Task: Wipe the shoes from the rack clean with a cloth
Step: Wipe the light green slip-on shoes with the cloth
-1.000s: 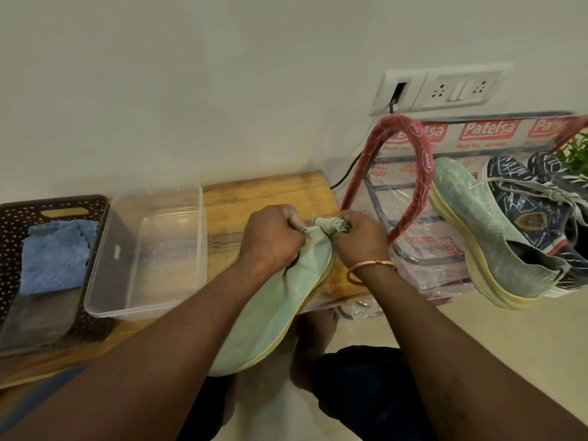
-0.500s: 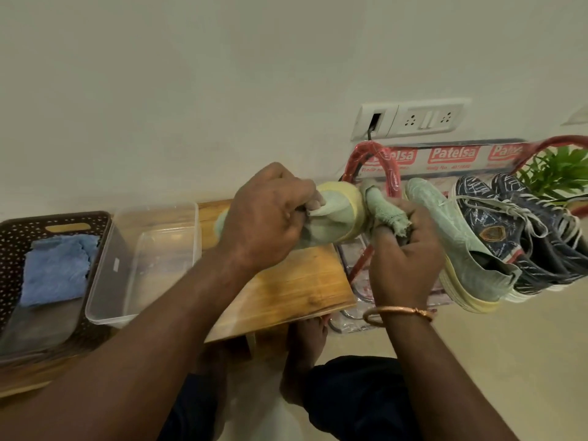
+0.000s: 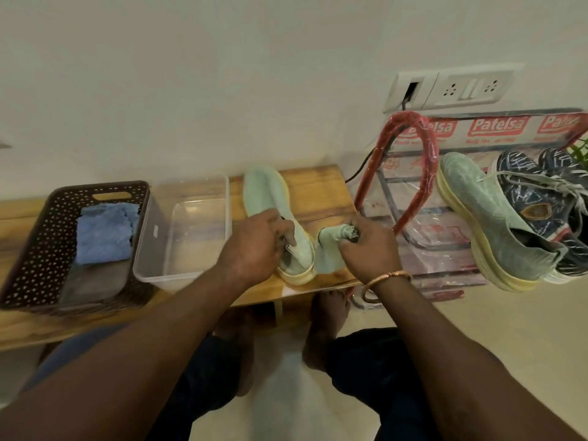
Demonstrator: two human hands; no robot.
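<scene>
left hand (image 3: 251,246) fingers curled round collar of shoe (image 3: 267,192) | right hand (image 3: 369,246) fisted tight on bunched cloth (image 3: 331,249), just beside heel | shoe lies on bench (image 3: 318,192), heel near front edge | risk: a hard swipe could shove it off

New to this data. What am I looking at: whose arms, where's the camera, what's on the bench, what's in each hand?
No robot: these are a person's bare arms, filmed by one wide-angle camera worn on the head, looking forward and down. That is the only view. A pale green shoe lies on the wooden bench; the left hand grips it at the heel opening. The right hand grips a bunched green cloth. Also on the bench: a clear tub and a brown basket holding a blue cloth. At right, a rack carries the matching green shoe and dark patterned sneakers.
</scene>
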